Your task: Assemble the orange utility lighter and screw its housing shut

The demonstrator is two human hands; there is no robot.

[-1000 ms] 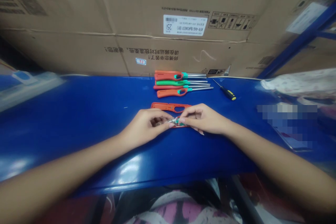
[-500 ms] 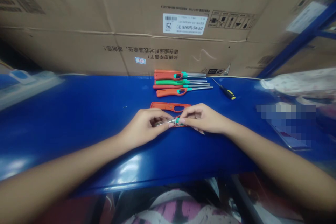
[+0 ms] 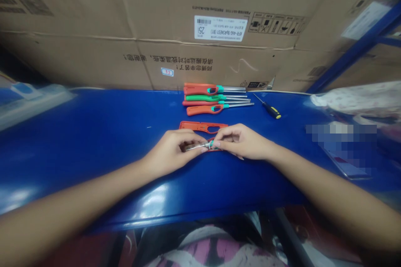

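Observation:
My left hand point(image 3: 173, 149) is closed on a small clear lighter fuel tank point(image 3: 194, 147), its right end toward my other hand. At that end, the thumb and fingers of my right hand point(image 3: 242, 142) pinch a small teal lighter part point(image 3: 213, 145). Whether the two pieces are joined cannot be made out. Under my fingertips lies an orange casing half point(image 3: 210, 150), mostly covered. Just beyond my hands an orange handle shell point(image 3: 196, 126) with a finger hole rests on the blue table point(image 3: 119, 133).
Several long-necked lighters point(image 3: 200, 110) in orange, red and green lie stacked behind the shell. A black and yellow screwdriver point(image 3: 272, 110) is right of them. A large cardboard box point(image 3: 175, 16) stands along the back edge. White patterned cloth point(image 3: 351, 99) lies at the right.
Both hands stay almost in place over the orange casing half. Only slight finger movement shows around the teal part and the end of the clear tank.

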